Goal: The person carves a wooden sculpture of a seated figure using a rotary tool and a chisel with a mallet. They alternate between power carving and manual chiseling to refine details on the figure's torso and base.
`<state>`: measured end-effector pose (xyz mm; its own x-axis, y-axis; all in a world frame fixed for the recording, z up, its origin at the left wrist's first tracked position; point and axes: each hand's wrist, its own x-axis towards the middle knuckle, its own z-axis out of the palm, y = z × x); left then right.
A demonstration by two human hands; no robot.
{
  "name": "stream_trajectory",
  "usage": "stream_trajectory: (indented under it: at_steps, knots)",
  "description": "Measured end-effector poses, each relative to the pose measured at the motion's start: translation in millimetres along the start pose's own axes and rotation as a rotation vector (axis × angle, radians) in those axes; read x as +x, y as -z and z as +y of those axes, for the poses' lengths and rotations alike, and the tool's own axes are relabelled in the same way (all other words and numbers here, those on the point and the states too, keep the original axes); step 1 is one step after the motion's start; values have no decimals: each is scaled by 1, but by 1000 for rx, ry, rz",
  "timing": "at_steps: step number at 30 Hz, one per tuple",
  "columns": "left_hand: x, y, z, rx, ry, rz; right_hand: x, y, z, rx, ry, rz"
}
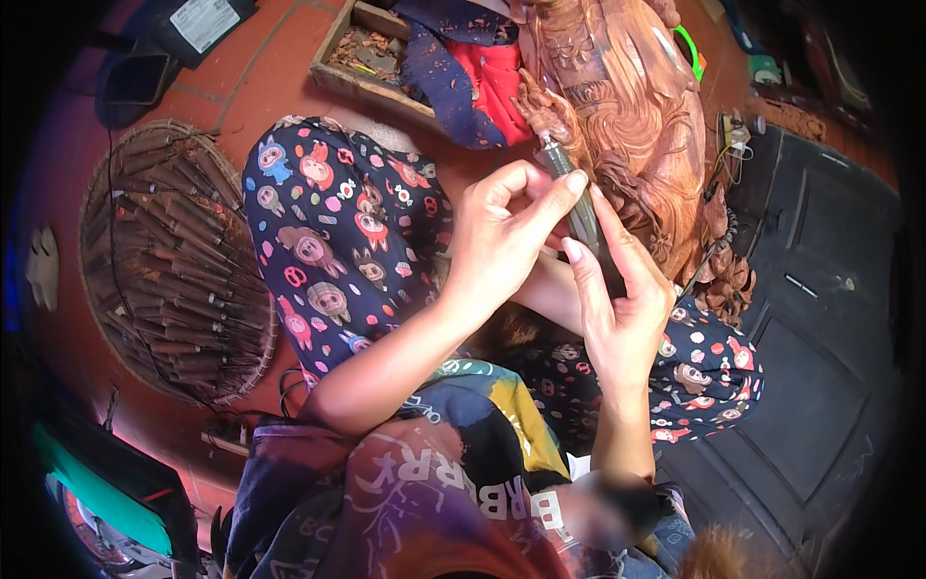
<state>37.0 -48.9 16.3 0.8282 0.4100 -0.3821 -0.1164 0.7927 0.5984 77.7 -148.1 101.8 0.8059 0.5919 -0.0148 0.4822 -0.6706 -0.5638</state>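
A dark grey rotary tool handpiece (583, 214) with a metal tip is held between both hands, its tip angled up and to the left. My left hand (502, 227) pinches its front part between thumb and curled fingers. My right hand (622, 280) grips the handpiece farther back, thumb on one side and fingers on the other. Just beyond the tip stands a reddish-brown wood carving (627, 106) with flowing, swirling relief. A carved hand-like part (548, 104) of it lies close to the tip. What the bit does there is too small to tell.
At left, a round woven basket (89, 265) holds many wooden-handled carving tools (183, 275). A wooden box (386, 101) with shavings stands beyond my knees, beside dark blue and red cloth (487, 82). A black panelled board (810, 289) lies at right, near wood chips (725, 280).
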Motion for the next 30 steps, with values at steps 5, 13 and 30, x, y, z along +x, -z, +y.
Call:
stream_trajectory:
  at_steps: [5,13,30]
  knots:
    - [0,-5,-3,72,-41,-13,-12,-2,5,64,-114,26]
    - [-1,8,0,131,-111,46,-13,-24,8,193,-60,38]
    - [-6,11,7,326,-152,71,-27,-38,3,382,-255,-8]
